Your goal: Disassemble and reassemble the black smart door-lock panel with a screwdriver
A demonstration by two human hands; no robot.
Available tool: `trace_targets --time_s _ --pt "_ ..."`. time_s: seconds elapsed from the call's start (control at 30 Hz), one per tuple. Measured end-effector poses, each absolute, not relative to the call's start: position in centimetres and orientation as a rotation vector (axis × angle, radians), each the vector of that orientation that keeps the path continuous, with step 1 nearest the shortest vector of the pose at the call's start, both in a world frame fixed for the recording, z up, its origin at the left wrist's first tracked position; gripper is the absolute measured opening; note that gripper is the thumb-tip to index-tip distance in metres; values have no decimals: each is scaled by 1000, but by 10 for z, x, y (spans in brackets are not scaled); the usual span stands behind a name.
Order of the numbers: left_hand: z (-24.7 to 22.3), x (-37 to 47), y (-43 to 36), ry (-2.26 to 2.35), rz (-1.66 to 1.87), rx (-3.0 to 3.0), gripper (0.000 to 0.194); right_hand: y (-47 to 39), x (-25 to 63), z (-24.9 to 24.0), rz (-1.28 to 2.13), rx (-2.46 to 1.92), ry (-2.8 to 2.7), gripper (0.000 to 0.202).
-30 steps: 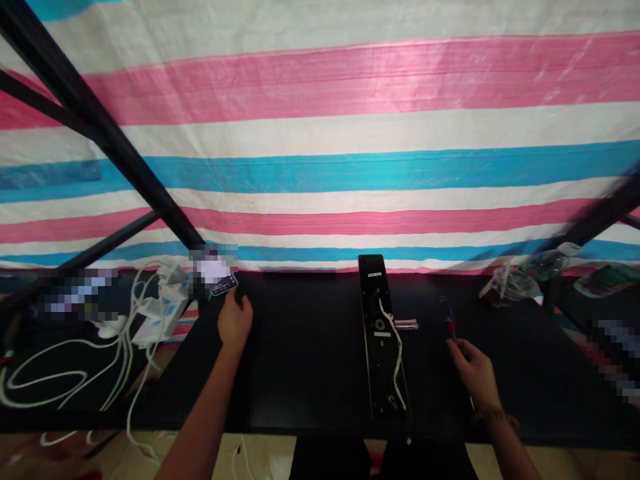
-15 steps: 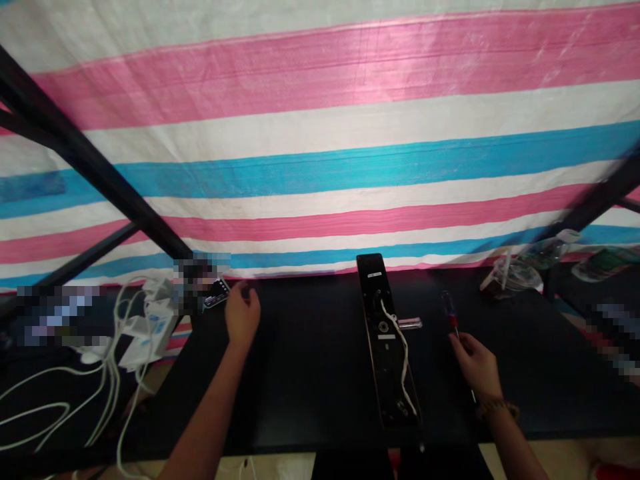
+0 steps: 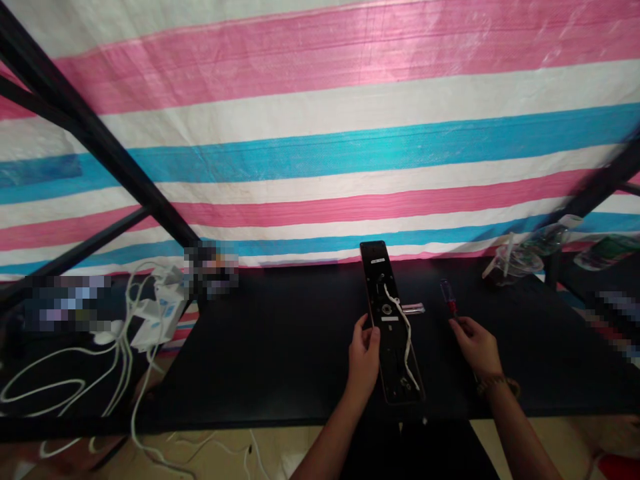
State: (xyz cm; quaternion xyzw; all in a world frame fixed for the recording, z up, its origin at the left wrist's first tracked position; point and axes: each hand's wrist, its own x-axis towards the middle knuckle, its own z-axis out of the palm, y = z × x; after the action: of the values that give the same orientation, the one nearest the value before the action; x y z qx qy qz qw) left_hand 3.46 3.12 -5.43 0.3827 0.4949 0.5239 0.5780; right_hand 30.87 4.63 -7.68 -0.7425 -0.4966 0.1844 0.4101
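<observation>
A long black panel (image 3: 393, 347) lies lengthwise on the dark table, its near end close to the front edge. A white cable (image 3: 408, 340) runs down its face, and a small shiny metal piece (image 3: 414, 309) sticks out at its right side. My left hand (image 3: 365, 353) is at the panel's left edge, thumb and fingers apart, with the fingertips against the edge. To the right of the panel, my right hand (image 3: 475, 347) pinches a screwdriver (image 3: 451, 303) by its shaft, the clear and red handle pointing away from me.
White cables (image 3: 125, 347) and a white box (image 3: 157, 323) lie at the left. Clear plastic cups (image 3: 515, 260) stand at the back right. A striped sheet (image 3: 320, 160) hangs behind the black table (image 3: 280, 353), between dark metal bars (image 3: 110, 153).
My left hand has moved right, from the table's back left to the panel's left edge. My right hand still holds the screwdriver. The view has shifted slightly.
</observation>
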Motion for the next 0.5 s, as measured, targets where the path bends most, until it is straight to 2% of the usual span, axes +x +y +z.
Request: trace_targets --time_s 0.23,0.4,0.5 --pt "-56 40 65 1199 1261 1016 42 46 311 -84 441 -1840 -1315 46" --pt "-64 38 60 1158 1315 1086 42 46 312 -84 496 -1807 -1351 44" --pt "-67 37 60 1111 1301 1078 48 45 311 -83 504 -1806 -1315 45"
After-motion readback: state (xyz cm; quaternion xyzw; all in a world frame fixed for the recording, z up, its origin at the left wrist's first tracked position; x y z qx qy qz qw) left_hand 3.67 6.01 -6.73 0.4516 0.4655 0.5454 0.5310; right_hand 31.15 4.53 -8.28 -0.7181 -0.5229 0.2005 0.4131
